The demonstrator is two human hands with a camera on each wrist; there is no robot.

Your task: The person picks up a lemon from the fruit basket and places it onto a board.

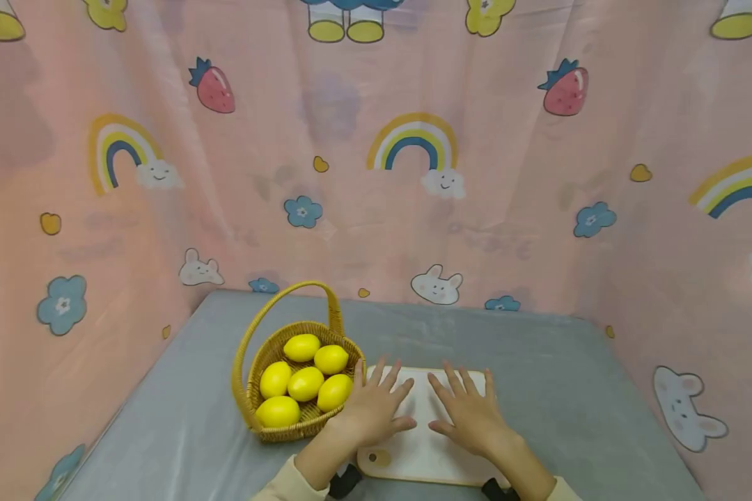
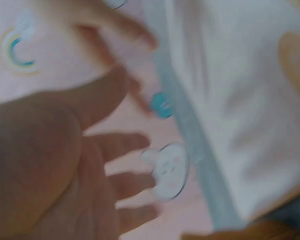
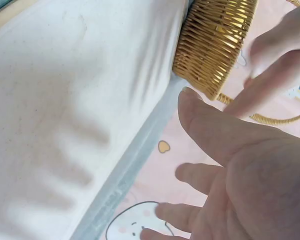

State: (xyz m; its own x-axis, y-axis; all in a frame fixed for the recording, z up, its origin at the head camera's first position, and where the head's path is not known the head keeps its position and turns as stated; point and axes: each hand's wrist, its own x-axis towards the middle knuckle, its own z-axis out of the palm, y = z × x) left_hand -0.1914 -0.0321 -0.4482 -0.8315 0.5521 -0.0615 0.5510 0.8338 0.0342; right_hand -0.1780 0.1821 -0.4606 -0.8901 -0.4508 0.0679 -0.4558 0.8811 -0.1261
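Note:
Both hands are spread above a white cutting board (image 1: 420,452) with a wooden edge and a hole at its near left corner. My left hand (image 1: 376,409) hovers over the board's left part, beside the basket, fingers straight and holding nothing. Over the right part, my right hand (image 1: 470,414) has its fingers fanned out, also holding nothing. Both wrist views show a gap between the hands and the board, with shadows on it. To the left stands a wicker basket (image 1: 276,436) with a tall handle; several yellow lemons (image 1: 306,384) lie inside.
A grey cloth (image 1: 570,403) covers the table. Behind it and at both sides hangs a pink curtain (image 1: 363,264) printed with rainbows, rabbits and flowers. The basket handle (image 1: 244,341) rises above the lemons. Dark bands (image 1: 345,481) sit at the wrists.

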